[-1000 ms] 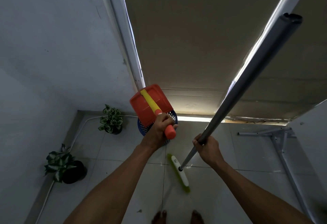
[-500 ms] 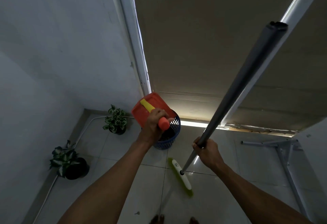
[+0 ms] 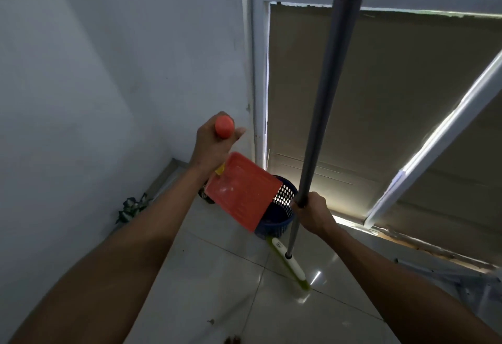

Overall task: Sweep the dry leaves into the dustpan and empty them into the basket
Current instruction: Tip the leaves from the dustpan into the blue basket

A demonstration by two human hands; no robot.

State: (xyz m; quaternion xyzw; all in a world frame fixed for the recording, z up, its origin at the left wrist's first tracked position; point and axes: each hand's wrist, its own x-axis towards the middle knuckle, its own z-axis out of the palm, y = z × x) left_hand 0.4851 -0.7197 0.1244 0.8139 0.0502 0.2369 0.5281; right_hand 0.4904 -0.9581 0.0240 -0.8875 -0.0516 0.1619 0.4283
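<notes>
My left hand (image 3: 214, 146) grips the orange-tipped handle of the red dustpan (image 3: 241, 191), which is tipped steeply with its open edge down over the dark blue perforated basket (image 3: 282, 213). My right hand (image 3: 315, 214) grips the grey broom pole (image 3: 326, 104), held nearly upright. The broom head (image 3: 290, 265), white with green bristles, rests on the tiled floor just in front of the basket. A small leaf scrap (image 3: 210, 322) lies on the tiles near my left forearm. The inside of the basket is hidden by the dustpan.
A potted plant (image 3: 133, 206) stands by the left wall, partly behind my left forearm. A covered window or door with a white frame (image 3: 259, 71) fills the back. A slanted white metal bar (image 3: 434, 142) and frame legs stand at the right.
My left hand has raised the handle and turned the dustpan over, so its mouth now points down into the basket. The broom pole has swung closer to upright, and the view has moved nearer the basket.
</notes>
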